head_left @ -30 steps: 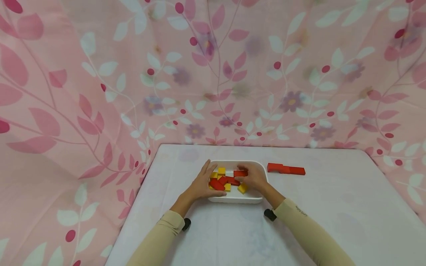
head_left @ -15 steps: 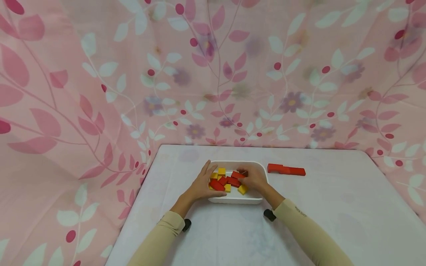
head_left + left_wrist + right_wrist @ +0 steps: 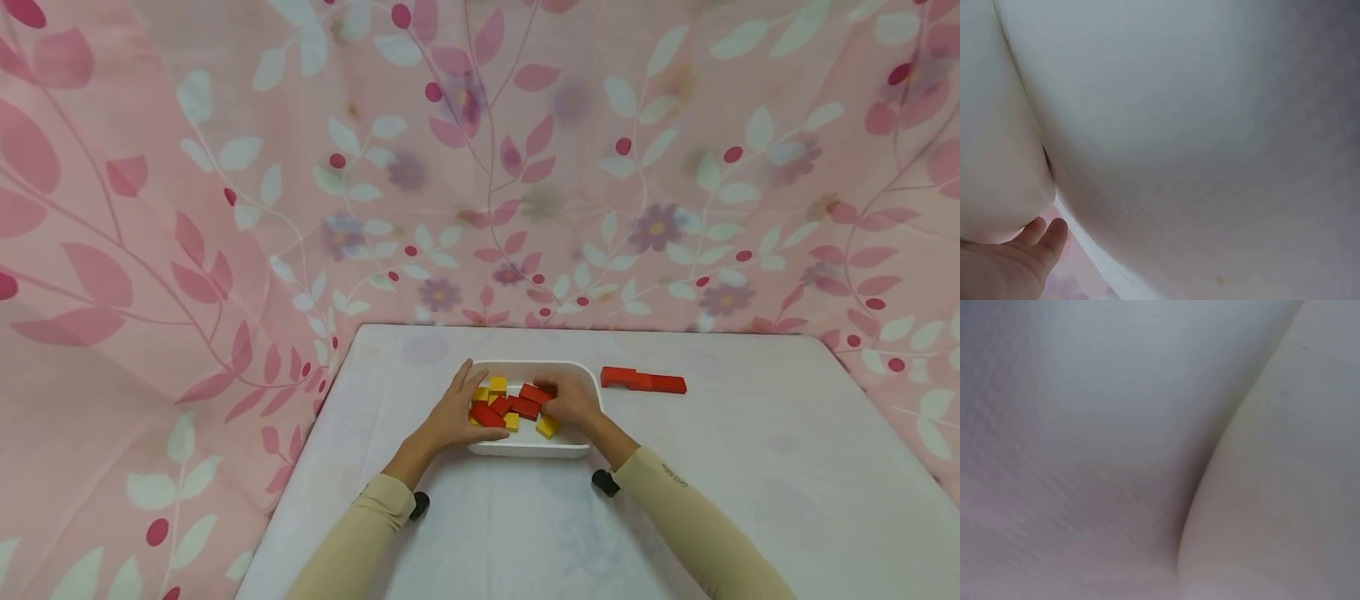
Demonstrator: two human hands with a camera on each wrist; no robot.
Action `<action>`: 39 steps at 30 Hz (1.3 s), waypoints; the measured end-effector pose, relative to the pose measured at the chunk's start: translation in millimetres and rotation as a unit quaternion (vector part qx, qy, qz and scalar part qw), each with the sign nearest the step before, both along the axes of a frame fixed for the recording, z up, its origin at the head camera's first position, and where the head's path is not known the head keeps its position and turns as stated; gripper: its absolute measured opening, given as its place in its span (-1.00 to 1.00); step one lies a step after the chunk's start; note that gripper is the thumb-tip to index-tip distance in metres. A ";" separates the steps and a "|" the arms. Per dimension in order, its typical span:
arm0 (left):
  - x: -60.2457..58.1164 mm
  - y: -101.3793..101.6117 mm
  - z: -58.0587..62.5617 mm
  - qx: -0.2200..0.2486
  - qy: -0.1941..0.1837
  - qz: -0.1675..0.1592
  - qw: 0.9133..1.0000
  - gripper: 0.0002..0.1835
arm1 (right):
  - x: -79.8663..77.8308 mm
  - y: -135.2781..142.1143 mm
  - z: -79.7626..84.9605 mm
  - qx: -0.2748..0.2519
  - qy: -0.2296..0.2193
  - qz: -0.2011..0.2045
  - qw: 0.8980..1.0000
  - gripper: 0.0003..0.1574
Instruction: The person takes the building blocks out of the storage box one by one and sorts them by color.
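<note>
In the head view a white tray (image 3: pixel 528 451) holds several red and yellow blocks. My left hand (image 3: pixel 450 417) spans its left end, fingers stretched along the far side and thumb lying over the near rim. In the left wrist view, two fingers of the left hand (image 3: pixel 1025 253) show beside a pale smooth surface. My right hand (image 3: pixel 573 404) reaches in from the right with bent fingers, pinching the right end of a red block (image 3: pixel 532 393). A second red block (image 3: pixel 523 407) lies just below it, and a yellow block (image 3: pixel 547 427) sits under the right hand.
A row of red blocks (image 3: pixel 643 380) lies on the white-covered table (image 3: pixel 757 467), right of the tray. Flowered pink cloth (image 3: pixel 525 208) hangs behind the table and at the left. The right wrist view shows only pale, blurred surfaces.
The red block at my right fingers has turned askew from lying level, and those fingers have shifted slightly right along it. My left hand and the tray stay in place.
</note>
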State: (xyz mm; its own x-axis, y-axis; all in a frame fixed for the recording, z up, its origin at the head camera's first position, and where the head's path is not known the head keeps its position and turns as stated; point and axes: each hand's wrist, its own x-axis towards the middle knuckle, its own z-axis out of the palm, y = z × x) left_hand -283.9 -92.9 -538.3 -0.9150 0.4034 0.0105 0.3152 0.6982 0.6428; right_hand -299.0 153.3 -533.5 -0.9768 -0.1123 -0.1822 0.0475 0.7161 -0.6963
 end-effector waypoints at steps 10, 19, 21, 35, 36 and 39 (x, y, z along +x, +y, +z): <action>-2.6 -1.1 1.2 -0.009 0.011 -0.004 1.000 0.21 | -5.6 -1.8 -1.4 0.009 -0.013 -0.023 1.000 -0.41; -3.2 -1.5 2.3 -0.011 0.013 -0.011 1.000 0.20 | -4.8 -2.1 -0.3 0.017 -0.005 -0.016 1.000 -0.50; -2.6 -1.7 1.2 -0.010 0.011 -0.012 1.000 0.21 | -4.0 -1.6 -1.0 0.010 -0.009 -0.016 1.000 -0.53; 0.8 -0.8 2.1 -0.017 0.002 -0.013 1.000 0.27 | -2.1 -0.5 -4.7 0.001 0.005 0.003 1.000 -0.53; 1.0 -0.7 2.3 -0.017 0.001 -0.013 1.000 0.27 | -1.9 -0.6 -4.8 0.001 0.008 0.004 1.000 -0.53; 0.9 -0.8 2.7 -0.017 0.003 -0.013 1.000 0.27 | -1.7 -0.7 -4.2 0.001 0.015 0.004 1.000 -0.51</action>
State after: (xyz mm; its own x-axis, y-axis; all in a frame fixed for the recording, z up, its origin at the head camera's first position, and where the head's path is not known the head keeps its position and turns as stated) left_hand -282.9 -93.6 -535.5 -0.9041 0.4274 0.0010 0.3371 0.7116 0.6164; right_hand -300.7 152.6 -537.7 -0.9811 -0.1191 -0.1523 0.0210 0.7171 -0.6967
